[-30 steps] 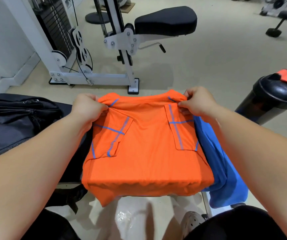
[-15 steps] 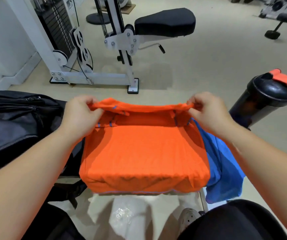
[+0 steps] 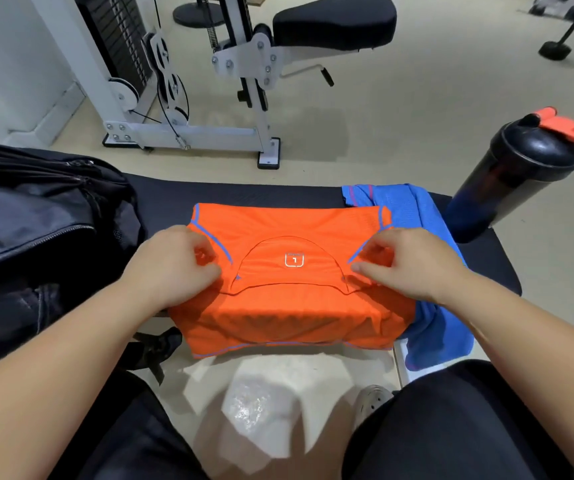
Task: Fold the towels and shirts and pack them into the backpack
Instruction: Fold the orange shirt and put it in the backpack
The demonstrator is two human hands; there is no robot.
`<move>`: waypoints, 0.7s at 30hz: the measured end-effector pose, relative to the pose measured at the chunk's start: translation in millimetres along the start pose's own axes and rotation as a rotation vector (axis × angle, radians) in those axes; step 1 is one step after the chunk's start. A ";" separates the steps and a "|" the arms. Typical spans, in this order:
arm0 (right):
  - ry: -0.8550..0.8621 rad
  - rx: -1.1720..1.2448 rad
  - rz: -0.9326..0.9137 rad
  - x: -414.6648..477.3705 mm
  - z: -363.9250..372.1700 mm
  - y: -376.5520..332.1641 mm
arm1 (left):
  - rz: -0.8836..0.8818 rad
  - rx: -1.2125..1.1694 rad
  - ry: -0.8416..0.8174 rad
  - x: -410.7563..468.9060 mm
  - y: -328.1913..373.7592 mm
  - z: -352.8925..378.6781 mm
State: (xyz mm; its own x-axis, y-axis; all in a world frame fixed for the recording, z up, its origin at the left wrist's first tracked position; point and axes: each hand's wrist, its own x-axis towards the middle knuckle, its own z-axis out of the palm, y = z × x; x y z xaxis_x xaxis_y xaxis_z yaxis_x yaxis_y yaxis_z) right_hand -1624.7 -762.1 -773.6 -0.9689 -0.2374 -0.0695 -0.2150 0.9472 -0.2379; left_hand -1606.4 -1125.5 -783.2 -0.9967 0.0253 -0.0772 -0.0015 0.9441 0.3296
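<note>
Though near shirt [image 3: 292,306], shaker bottle [image 3: 521,174] apart

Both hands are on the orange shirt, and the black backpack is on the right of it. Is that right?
Not quite. The left hand and right hand do grip the orange shirt, but the head view shows the black backpack on its left.
</note>
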 end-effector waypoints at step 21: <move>0.013 0.418 0.343 97.5 19.6 17.4 | -0.359 -0.483 0.159 89.7 0.4 21.8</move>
State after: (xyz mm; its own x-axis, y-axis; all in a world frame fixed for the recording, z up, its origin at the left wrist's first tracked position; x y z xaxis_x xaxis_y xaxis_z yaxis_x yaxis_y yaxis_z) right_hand -1720.5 -773.0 -803.5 -0.9768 0.0757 -0.2002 0.1788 0.8025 -0.5692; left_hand -1694.0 -1115.8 -810.5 -0.9271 -0.3503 -0.1336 -0.3384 0.6284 0.7004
